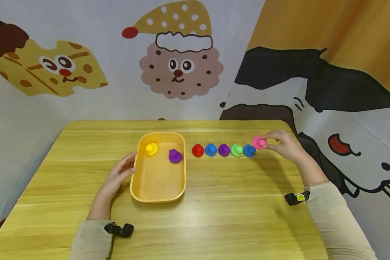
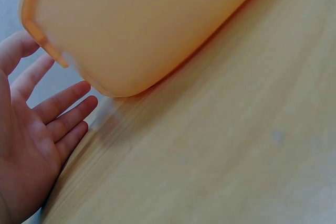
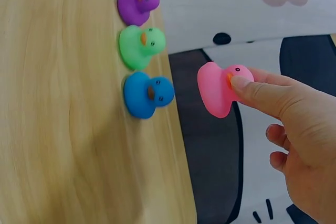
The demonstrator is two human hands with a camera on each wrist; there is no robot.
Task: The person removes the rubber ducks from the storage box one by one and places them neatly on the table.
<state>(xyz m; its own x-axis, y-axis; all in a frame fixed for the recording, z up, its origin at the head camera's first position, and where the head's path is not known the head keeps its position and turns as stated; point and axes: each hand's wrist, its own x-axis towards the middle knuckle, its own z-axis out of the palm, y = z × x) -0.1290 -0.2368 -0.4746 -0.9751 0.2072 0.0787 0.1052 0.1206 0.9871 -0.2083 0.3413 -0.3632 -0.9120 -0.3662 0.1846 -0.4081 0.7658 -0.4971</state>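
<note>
A pink rubber duck (image 3: 216, 90) is pinched by its head between thumb and forefinger of my right hand (image 1: 284, 145). It hangs above the table, by the right end of a row of ducks: red (image 1: 198, 150), blue (image 1: 211, 149), purple (image 1: 224, 150), green (image 1: 237, 150) and another blue duck (image 1: 249, 150). My left hand (image 1: 118, 176) is at the left side of a yellow-orange tray (image 1: 157, 191), its fingers fairly straight against or close to the wall. Inside the tray sit a yellow duck (image 1: 151, 149) and a purple duck (image 1: 175, 156).
The wooden table (image 1: 221, 224) backs onto a cartoon-printed cloth (image 1: 110, 104). More printed cloth hangs past the table's right edge. Each wrist carries a black camera, one (image 1: 119, 229) on the left sleeve and one (image 1: 296, 198) on the right.
</note>
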